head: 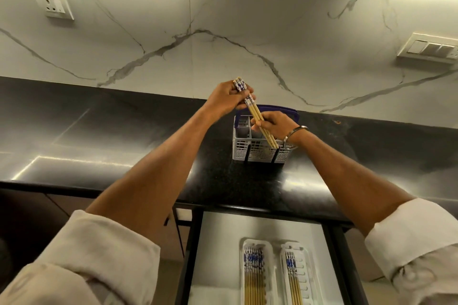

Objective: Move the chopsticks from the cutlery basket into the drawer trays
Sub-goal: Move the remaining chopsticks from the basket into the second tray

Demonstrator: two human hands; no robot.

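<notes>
A grey cutlery basket (241,148) with a blue handle stands on the black counter. Bamboo chopsticks (259,117) with blue-and-white tops slant out of its right side. My left hand (226,98) grips their patterned top ends above the basket. My right hand (273,122) holds the same bundle lower down, just over the basket's rim. Below, in the open drawer, sit two white trays: the left tray (244,255) holds several chopsticks, and the right tray (303,270) holds a few.
The black counter (124,136) runs left and right under a marble wall. A socket plate (53,5) is on the wall at the left, a switch plate (428,48) at the right. The open drawer (218,242) has a pale liner.
</notes>
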